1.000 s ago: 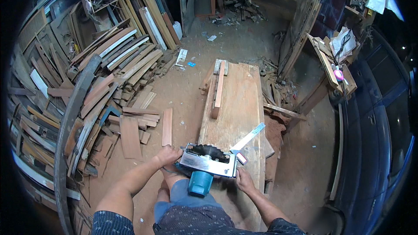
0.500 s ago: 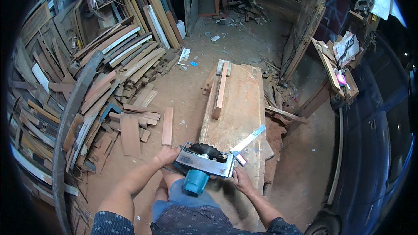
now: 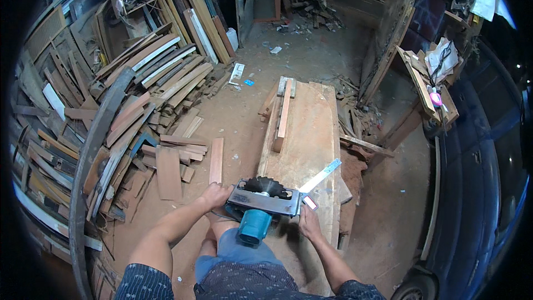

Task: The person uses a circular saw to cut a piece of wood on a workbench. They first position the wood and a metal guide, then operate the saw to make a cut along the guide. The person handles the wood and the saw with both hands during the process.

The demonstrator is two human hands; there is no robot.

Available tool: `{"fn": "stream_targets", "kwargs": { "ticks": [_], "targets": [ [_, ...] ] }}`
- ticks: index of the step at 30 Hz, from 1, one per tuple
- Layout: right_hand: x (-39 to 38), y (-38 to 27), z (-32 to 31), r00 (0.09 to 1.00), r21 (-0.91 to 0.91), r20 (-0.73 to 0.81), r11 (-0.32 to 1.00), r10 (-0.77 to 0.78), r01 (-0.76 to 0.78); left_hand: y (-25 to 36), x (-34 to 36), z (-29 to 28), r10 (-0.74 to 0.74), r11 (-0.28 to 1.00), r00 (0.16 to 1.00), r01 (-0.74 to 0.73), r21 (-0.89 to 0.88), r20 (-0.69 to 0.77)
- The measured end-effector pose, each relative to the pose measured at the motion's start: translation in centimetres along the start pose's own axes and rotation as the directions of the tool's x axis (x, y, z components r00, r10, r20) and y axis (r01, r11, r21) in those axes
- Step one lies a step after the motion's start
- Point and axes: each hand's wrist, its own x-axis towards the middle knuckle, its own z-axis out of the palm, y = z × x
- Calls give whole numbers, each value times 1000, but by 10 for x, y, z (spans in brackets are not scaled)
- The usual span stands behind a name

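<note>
- Your left hand (image 3: 216, 195) is curled around the left end of the circular saw (image 3: 261, 203); some of the fingers are tucked out of sight, fwiw.
- Your right hand (image 3: 310, 223) looks closed on the other end, pinching near the right edge of the metal base plate (image 3: 269, 204). Can't see what those fingertips do underneath.
- So the saw sits right between your hands, long axis running left to right across you, right end a touch closer to your body. Neither hand is nearer, both are on it.
- Toothed blade (image 3: 266, 186) sticks out on the far side, teal motor (image 3: 255, 226) hangs toward your lap. Can't tell if it's resting on your leg.
- Just past your right hand there's a try square (image 3: 322, 176) on the workbench (image 3: 311, 116), pointing away and right.
- Farther up the bench, a narrow wood strip (image 3: 285, 112) lies lengthwise along the left side.
- Loose board (image 3: 216, 161) on the floor, beyond your left hand.
</note>
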Motion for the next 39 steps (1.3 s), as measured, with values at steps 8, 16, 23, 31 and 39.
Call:
{"fn": "stream_targets", "kwargs": {
  "ticks": [8, 16, 23, 31, 39],
  "targets": [
    [11, 3, 1, 998, 136, -37, 990, 41, -36, -4, 5, -6, 96, 995, 994, -94, -43, 59],
    [19, 18, 9, 998, 104, -66, 994, -22, 29, -14, 3, -2, 251, 966, 968, -252, -51, -29],
    [43, 46, 4, 984, 99, 82, 982, 156, -164, 13, -16, -27, 149, 985, 980, -135, -108, 134],
    [-32, -77, -28, 779, 342, 530, 756, 335, -558, 71, -38, -71, -140, 972, 970, 172, -157, 197],
    [-41, -88, 25, 920, 108, 361, 973, 152, -204, 24, 16, 17, -550, 263, 816, 371, -891, 178]
  ]
}}
